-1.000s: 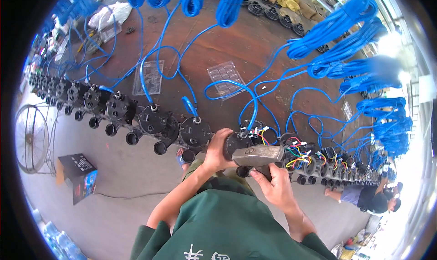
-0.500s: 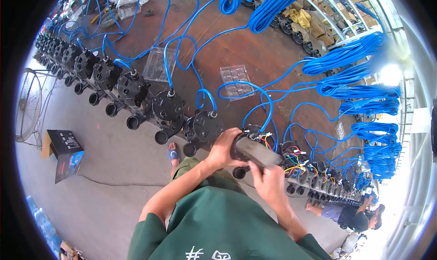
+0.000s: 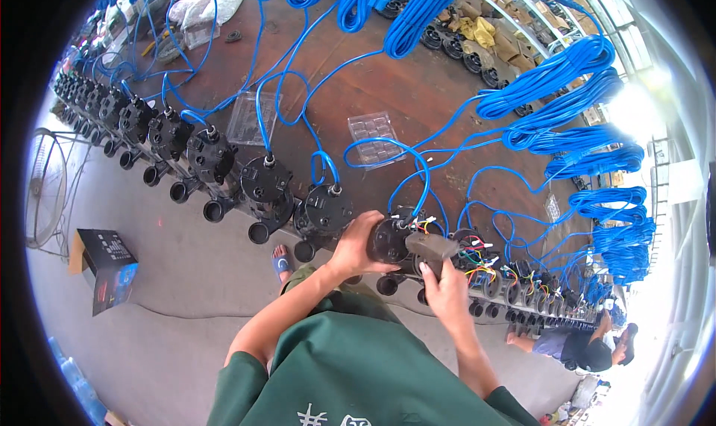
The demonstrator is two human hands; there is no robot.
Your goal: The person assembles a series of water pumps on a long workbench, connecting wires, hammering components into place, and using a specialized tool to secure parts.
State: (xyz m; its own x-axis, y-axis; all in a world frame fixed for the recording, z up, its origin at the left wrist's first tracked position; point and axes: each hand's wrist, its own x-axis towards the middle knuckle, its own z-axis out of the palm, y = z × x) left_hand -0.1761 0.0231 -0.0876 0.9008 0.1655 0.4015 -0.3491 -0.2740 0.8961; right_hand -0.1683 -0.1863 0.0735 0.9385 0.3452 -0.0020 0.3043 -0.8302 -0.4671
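My left hand is wrapped around the side of a black pump, thumb toward me and fingers on its far side. A blue cable enters the round cap on top of this pump. In my right hand is a mallet with a blocky grey-brown head, held just right of the cap. Whether the head touches the cap I cannot tell. Coloured wires show behind the mallet. On the left stands a neighbouring capped pump; to the right, an uncapped pump has coloured wires sticking out.
The row of pumps runs along the bench edge both ways. Blue cables and clear plastic trays lie on the brown surface, with coiled cables beyond. An open box and a fan stand left. Another person works far right.
The mallet has shifted off the top of the pump cap to its right side, uncovering the cap. My left hand keeps its hold on the pump. The view has shifted slightly.
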